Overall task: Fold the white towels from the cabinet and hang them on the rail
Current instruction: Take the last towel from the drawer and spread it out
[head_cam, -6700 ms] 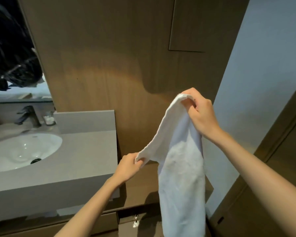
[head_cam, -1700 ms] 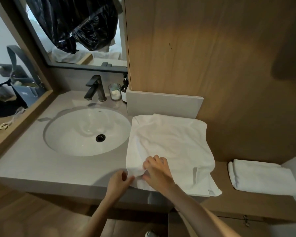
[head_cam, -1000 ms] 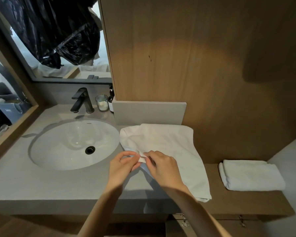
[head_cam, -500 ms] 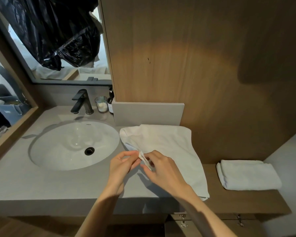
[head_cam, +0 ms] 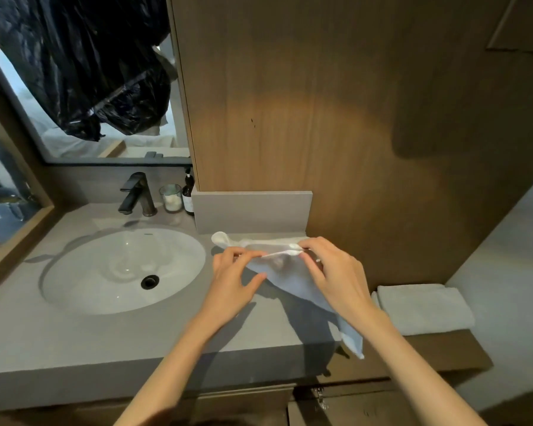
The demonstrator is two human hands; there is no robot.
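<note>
towel (head_cam: 290,278) near edge lifted, carried backward

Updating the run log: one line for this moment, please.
left hand, right hand: pinching white towel edge above countertop | folded towel: on wooden ledge

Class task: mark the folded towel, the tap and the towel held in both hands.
Folded towel (head_cam: 425,309): head view, its top face.
Tap (head_cam: 140,196): head view, its upright body.
Held towel (head_cam: 290,281): head view, its lifted middle.
</note>
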